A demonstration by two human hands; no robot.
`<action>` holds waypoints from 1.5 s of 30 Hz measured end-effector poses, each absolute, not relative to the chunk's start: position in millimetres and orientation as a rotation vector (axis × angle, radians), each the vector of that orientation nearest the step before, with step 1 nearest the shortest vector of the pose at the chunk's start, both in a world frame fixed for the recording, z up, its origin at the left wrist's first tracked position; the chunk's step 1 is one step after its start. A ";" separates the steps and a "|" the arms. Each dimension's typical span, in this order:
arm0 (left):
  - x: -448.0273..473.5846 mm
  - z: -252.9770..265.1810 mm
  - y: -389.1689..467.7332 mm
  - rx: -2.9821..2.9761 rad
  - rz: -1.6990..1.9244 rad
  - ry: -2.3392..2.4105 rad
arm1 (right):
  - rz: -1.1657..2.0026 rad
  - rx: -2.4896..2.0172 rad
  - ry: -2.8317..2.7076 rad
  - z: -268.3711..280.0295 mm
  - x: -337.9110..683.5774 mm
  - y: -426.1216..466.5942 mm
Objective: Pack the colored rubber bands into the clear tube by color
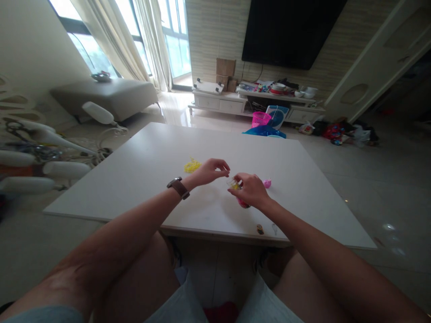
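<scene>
My right hand [251,188] is wrapped round a small clear glass jar [231,183], tilted with its mouth toward my left hand. Something yellow shows inside near the mouth, and red shows at its lower end below my palm. Just beside the mouth, my left hand [215,168] has its fingers bent and the fingertips brought together with the thumb. Whatever they may pinch is too small to make out. Behind my left wrist lies a loose heap of yellow strips [192,165]. A small pink item [267,183] sits just past my right hand.
Near the front edge of the white table [161,148] lie a small brown-and-yellow figure [260,229] and a small pale, clear piece [274,229]. Beyond the far edge are blue plastic [264,131] and a pink basket [261,119]. A white floor lamp [97,112] stands at the left.
</scene>
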State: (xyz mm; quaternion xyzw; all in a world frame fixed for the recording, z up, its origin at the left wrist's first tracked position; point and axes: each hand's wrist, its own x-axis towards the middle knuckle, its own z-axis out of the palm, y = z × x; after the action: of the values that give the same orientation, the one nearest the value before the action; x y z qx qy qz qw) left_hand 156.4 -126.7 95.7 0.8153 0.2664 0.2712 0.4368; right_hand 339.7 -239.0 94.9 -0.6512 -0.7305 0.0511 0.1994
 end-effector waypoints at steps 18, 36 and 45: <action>74.1 27.6 -20.8 2.219 0.197 1.680 | 0.118 -1.819 -2.022 94.9 344.9 -237.9; 75.7 25.5 -17.7 2.265 0.208 1.692 | 0.107 -1.796 -2.018 92.5 349.3 -238.8; 68.4 28.3 -12.6 2.203 0.257 1.703 | 0.115 -1.824 -2.018 92.9 348.3 -238.2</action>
State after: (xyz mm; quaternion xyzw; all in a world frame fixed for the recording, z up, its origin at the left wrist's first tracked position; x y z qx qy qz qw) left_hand 68.4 -12.6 28.3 0.7760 0.6001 0.0906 0.1717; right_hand 348.3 -238.2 92.9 -0.6553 -0.7250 0.0413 0.2079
